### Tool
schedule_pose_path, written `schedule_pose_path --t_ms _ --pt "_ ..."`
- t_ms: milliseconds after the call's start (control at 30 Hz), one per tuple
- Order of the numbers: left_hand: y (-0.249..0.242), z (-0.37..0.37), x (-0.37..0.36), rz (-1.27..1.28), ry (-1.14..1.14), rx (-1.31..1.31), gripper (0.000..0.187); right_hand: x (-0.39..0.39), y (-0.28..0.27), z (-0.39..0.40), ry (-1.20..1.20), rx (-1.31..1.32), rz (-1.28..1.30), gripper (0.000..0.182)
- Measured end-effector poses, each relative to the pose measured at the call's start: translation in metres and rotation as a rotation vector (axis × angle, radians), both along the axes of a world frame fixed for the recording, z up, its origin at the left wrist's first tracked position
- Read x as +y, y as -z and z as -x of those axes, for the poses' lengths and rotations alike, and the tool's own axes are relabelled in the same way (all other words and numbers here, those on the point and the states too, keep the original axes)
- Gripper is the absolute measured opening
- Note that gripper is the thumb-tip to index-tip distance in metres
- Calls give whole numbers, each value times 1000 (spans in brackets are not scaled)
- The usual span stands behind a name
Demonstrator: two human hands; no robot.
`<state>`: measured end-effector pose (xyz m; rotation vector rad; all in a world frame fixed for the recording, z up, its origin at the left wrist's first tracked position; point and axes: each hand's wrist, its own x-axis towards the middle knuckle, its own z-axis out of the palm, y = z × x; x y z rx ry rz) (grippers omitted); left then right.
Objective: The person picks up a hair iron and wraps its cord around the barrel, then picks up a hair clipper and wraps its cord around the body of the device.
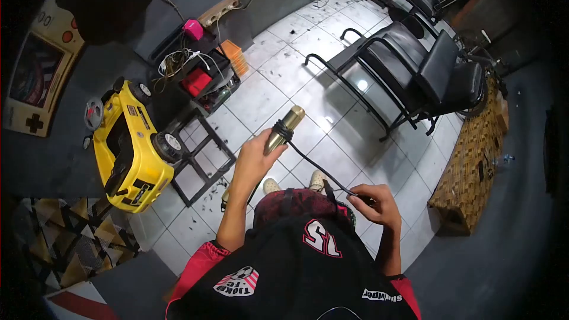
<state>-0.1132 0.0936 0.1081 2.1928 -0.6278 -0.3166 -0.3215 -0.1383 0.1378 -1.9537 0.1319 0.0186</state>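
My left hand (256,159) is closed around a gold hair clipper (292,117), held up in front of my body at the middle of the head view. Several turns of its black cord (314,165) are wound about the clipper's body. From there the cord runs down and right to my right hand (379,204), whose fingers pinch it beside my waist. Part of the clipper is hidden by my left fingers. What lies inside the curl of my right hand, apart from the cord, is hard to make out.
At left, a yellow toy car (131,163) stands by a black metal frame (204,153). Orange baskets (234,57) and tangled cables (176,62) sit farther back. Black padded chairs (394,59) and a woven-pattern cabinet (459,184) are on the right. Dark hair clippings lie on white tiles (284,68).
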Motion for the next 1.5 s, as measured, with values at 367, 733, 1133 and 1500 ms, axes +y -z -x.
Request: schedule_pose_path --t_ms 367,733,1133,1500 --pt "27 59 -28 -190 439 144 29 11 -47 -52 -9 -309 293 10" --pt "-7 71 -34 -71 795 62 29 -16 89 -86 228 -66 63 25" --pt "-32 11 -14 71 261 -25 45 25 105 -18 -165 408 -230 43" --pt "6 19 -22 21 243 -20 27 33 -26 -22 -214 -188 243 15"
